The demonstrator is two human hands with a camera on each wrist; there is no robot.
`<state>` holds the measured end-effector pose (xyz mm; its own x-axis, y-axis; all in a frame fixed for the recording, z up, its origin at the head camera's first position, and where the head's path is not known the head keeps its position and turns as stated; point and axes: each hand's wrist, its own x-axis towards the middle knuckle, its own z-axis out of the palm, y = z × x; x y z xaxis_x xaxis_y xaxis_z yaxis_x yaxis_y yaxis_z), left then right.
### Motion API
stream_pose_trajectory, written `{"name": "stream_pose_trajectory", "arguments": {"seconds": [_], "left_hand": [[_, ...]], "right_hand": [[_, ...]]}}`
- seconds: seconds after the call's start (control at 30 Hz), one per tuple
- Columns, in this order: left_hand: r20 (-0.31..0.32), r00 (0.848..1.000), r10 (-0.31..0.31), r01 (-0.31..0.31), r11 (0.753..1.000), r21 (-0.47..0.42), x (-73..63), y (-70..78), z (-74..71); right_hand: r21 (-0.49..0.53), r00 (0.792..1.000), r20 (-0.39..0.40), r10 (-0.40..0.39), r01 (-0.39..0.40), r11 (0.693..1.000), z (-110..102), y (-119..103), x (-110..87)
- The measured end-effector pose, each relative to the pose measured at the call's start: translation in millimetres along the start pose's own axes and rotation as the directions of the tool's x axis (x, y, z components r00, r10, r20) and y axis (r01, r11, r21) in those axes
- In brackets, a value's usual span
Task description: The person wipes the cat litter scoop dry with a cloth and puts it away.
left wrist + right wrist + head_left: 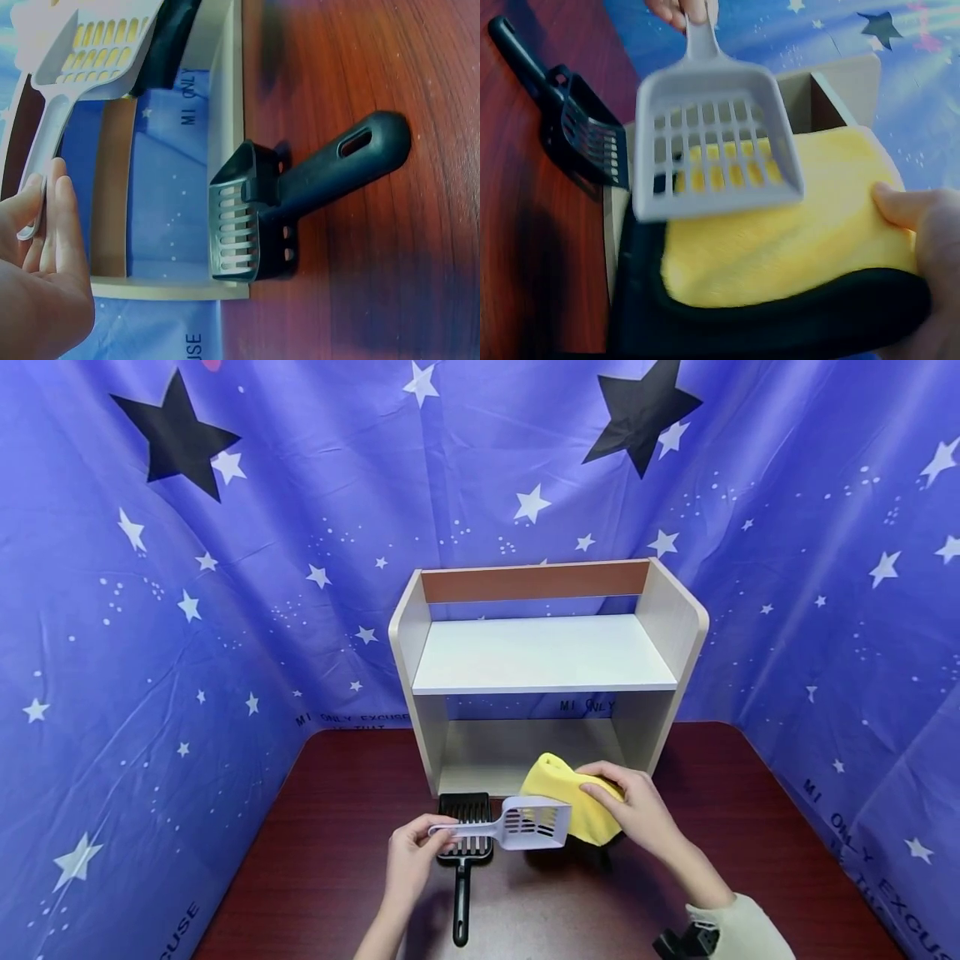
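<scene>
My left hand (407, 862) pinches the handle end of a pale grey litter scoop (535, 843), holding it up above the table. Its slotted pan points right and overlaps a yellow cloth (558, 779) in the head view. That cloth is gripped by my right hand (637, 806), thumb on its near face. In the right wrist view a black part (795, 330) runs along the cloth's lower edge, and yellow shows through the scoop's slots. Below the left hand, a black litter scoop (322, 176) lies on the table, handle toward me.
A two-level shelf unit (543, 652) stands at the back of the dark red wooden table (315, 860), just beyond the black scoop. Blue curtains (480, 485) with stars hang behind and on both sides.
</scene>
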<state>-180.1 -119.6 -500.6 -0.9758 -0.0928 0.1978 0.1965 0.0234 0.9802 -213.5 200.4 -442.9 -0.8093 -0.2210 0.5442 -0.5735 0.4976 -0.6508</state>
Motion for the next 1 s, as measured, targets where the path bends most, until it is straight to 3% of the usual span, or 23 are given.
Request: {"name": "stream_pose_trajectory", "arguments": {"seconds": [0.1,0.2,0.47,0.67,0.83,1.0], "left_hand": [[0.007,1.000,-0.019,0.019,1.000,-0.013,-0.2,-0.7,3.3],[0.015,0.999,-0.037,0.037,0.999,-0.027,-0.7,-0.2,6.6],[0.015,0.999,-0.047,0.048,0.998,-0.032,-3.1,1.9,12.4],[0.008,1.000,-0.030,0.031,0.998,-0.047,-4.1,2.5,13.2],[-0.009,1.000,0.008,-0.009,0.997,-0.074,-4.0,-0.9,11.8],[-0.024,0.999,0.025,-0.026,0.997,-0.071,-3.4,-2.0,9.6]], "right_hand": [[-0.051,0.993,-0.081,-0.088,0.084,0.995,9,-7,3.6],[-0.123,0.976,-0.100,-0.192,0.180,0.976,17,-12,5.4],[-0.319,0.921,0.080,-0.382,0.387,0.865,33,-15,0.8],[-0.367,0.890,0.188,-0.415,0.456,0.811,35,-13,0.8],[-0.354,0.879,0.242,-0.411,0.475,0.806,31,-11,1.8],[-0.329,0.872,0.243,-0.426,0.487,0.809,30,-6,0.9]]}}
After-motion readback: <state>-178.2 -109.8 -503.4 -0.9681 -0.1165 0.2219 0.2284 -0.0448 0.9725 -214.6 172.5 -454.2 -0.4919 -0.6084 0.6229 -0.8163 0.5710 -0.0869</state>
